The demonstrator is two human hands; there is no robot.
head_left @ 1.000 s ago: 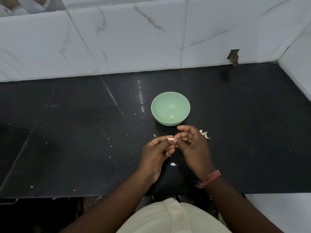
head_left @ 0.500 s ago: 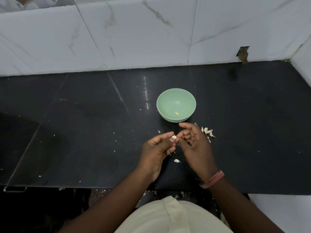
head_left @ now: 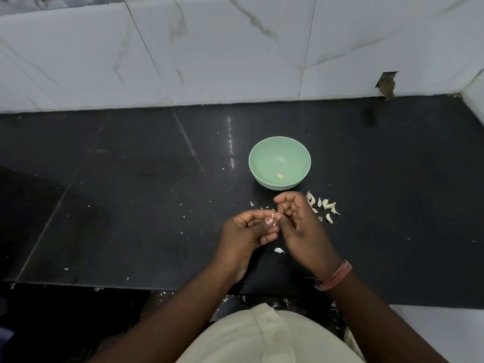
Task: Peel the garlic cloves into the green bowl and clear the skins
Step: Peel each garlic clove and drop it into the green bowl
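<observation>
Head view: the left hand (head_left: 248, 231) and right hand (head_left: 298, 224) are meeting above the tabletop (head_left: 131, 192) near its front edge, both pinching one small clove (head_left: 273, 218) between their fingertips. The bowl (head_left: 264, 155) is sitting just behind them, holding a peeled clove (head_left: 280, 175). Skins (head_left: 326, 206) are lying beside the right hand.

Garlic clove (head_left: 273, 218) being pinched between left hand (head_left: 248, 231) and right hand (head_left: 298, 224), at 6 o'clock of green bowl (head_left: 264, 155).

Black counter (head_left: 131, 195): green bowl (head_left: 264, 176), garlic cloves (head_left: 326, 205), skins (head_left: 279, 250)
</observation>
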